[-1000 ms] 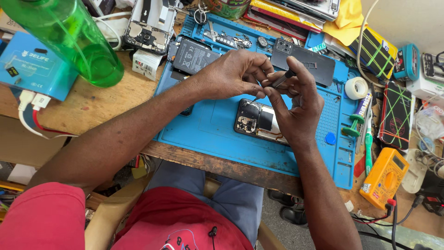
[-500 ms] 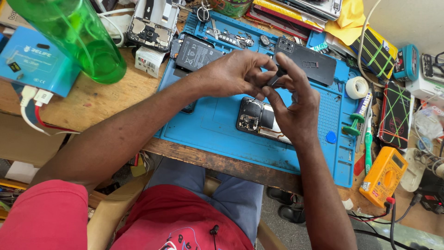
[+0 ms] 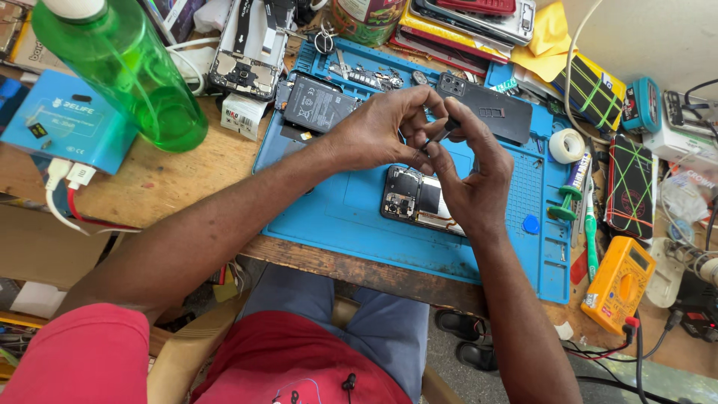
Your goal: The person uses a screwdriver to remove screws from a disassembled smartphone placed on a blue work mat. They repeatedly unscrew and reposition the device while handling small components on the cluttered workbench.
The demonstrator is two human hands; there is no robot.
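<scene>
fingers (image 3: 432, 142) pinch small dark part (image 3: 451, 126) | over opened phone (image 3: 419, 200) | mid-mat (image 3: 351, 217)

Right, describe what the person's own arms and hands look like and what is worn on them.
Both arms are bare from the short sleeves down. The left arm comes out of a short red sleeve that ends above the elbow. The left hand and right hand wear no gloves, and no rings, watch or bracelet show. No sleeve shows on the right arm within the picture.

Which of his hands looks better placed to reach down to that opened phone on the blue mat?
Probably the right hand: it hovers directly over the opened phone, while the left hand sits farther back.
</scene>
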